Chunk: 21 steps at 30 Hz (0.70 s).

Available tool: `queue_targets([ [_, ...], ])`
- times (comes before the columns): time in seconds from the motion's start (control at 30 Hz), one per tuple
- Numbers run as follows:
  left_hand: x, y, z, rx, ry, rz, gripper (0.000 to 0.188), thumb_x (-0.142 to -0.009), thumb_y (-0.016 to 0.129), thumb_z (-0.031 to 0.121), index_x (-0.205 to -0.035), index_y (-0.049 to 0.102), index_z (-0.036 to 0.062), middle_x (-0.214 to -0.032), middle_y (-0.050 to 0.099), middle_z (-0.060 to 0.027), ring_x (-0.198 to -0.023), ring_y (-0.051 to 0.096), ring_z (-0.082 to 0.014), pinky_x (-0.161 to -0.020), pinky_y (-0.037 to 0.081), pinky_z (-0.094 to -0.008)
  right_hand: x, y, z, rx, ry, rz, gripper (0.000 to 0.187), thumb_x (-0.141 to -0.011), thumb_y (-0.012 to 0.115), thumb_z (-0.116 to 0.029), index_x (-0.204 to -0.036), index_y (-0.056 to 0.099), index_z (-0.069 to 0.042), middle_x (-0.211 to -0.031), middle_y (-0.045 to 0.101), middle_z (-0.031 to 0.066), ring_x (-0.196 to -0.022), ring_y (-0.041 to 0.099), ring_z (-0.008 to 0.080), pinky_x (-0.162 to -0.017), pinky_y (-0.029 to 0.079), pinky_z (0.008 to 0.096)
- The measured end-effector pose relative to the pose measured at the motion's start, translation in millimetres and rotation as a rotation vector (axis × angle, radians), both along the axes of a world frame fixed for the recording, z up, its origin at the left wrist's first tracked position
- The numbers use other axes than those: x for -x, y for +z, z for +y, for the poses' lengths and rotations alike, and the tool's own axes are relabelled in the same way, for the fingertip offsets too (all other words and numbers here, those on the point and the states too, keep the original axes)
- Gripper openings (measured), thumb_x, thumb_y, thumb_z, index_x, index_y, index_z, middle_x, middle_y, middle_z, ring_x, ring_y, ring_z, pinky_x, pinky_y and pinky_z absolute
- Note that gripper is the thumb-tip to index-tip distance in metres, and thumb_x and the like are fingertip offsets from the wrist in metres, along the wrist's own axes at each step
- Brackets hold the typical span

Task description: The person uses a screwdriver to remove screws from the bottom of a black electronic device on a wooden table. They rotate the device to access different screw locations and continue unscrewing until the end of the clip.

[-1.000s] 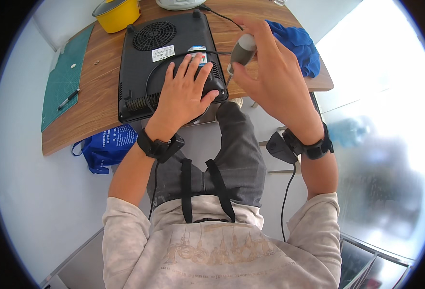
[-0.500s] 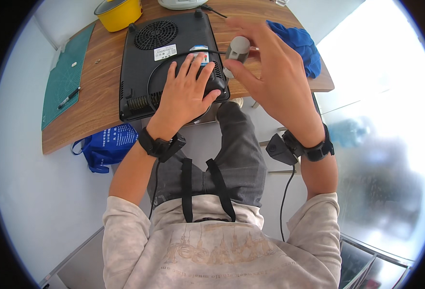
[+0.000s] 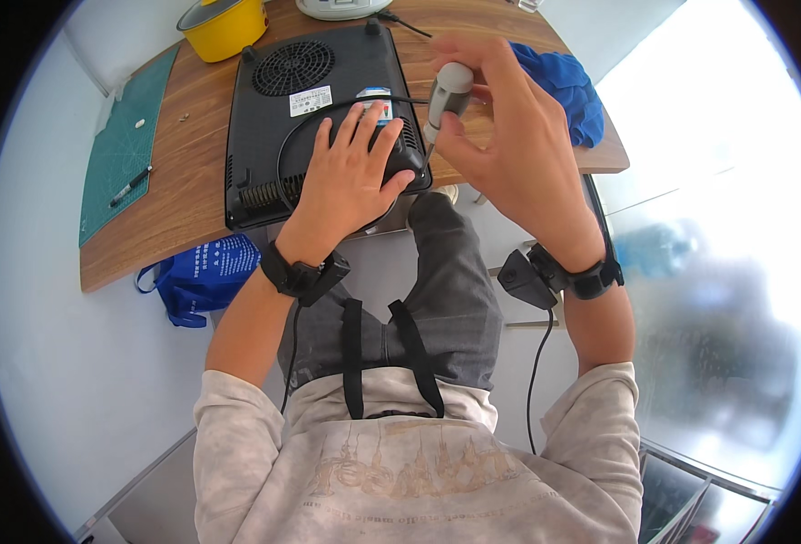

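Note:
A black induction cooker (image 3: 269,136) lies bottom side up on the table, its round fan grille (image 3: 293,68) facing up. My left hand (image 3: 351,168) rests flat on its near right part, fingers apart and holding nothing. In my right hand (image 3: 518,136) a screwdriver (image 3: 448,95) with a grey handle is gripped between thumb and fingers. Its thin shaft slants down to the cooker's near right corner, beside my left thumb. Whether the tip sits in a screw is too small to tell. A black power cord (image 3: 284,150) loops over the cooker and passes under my left hand.
A green cutting mat (image 3: 115,150) with a pen (image 3: 130,184) covers the left of the wooden table (image 3: 178,172). Behind stand a yellow pot (image 3: 228,34) and a white appliance (image 3: 341,7). Blue cloth (image 3: 564,91) lies right; a blue bag (image 3: 205,281) is below the edge.
The screwdriver has tilted, so more of its handle and shaft shows. My right fingers and wrist have shifted slightly. My left hand stays in place on the cooker.

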<state>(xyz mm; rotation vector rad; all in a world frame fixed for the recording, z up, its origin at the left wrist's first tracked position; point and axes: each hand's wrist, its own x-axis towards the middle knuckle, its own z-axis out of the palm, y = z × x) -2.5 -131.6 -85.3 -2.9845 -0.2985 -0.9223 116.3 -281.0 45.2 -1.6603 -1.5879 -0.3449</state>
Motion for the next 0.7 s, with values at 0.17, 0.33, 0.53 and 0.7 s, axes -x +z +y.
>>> queue_targets([
  [0.17,1.0,-0.4,-0.6,-0.012,-0.001,0.005,0.059,-0.093,0.065,0.042,-0.136,0.053,0.0040,-0.148,0.047,-0.0169,-0.139,0.042,-0.0352,-0.111,0.034,-0.0557,-2.4,-7.8,5.9,-0.163,0.074,-0.122,0.038,-0.079,0.077,-0.009,-0.116,0.067,-0.013,-0.105,0.064,0.0101,-0.078,0.065,0.0283,-0.066,0.053,0.0389],
  [0.33,0.8,0.4,-0.4,-0.007,-0.004,0.006,0.058,-0.093,0.065,0.042,-0.135,0.054,0.0036,-0.148,0.047,-0.0171,-0.139,0.043,-0.0350,-0.111,0.034,-0.0553,-6.4,-7.2,5.6,-0.114,0.065,-0.102,0.036,-0.080,0.077,-0.011,-0.114,0.067,-0.013,-0.103,0.064,0.0094,-0.075,0.065,0.0267,-0.066,0.053,0.0373],
  [0.53,0.0,-2.0,1.0,-0.003,-0.001,-0.016,0.062,-0.090,0.068,0.043,-0.140,0.049,0.0109,-0.147,0.048,-0.0151,-0.138,0.043,-0.0348,-0.110,0.035,-0.0566,3.4,-3.8,2.2,-0.057,0.039,0.057,0.033,-0.079,0.078,-0.011,-0.110,0.066,-0.012,-0.100,0.065,0.0087,-0.074,0.064,0.0271,-0.065,0.052,0.0365],
  [0.7,0.3,-3.7,1.4,-0.013,0.004,-0.003,0.061,-0.091,0.067,0.043,-0.140,0.049,0.0109,-0.147,0.047,-0.0157,-0.138,0.043,-0.0354,-0.110,0.035,-0.0571,-1.2,-3.9,4.1,-0.117,0.083,-0.075,0.032,-0.079,0.077,-0.009,-0.109,0.065,-0.010,-0.102,0.067,0.0086,-0.071,0.064,0.0284,-0.065,0.053,0.0365],
])
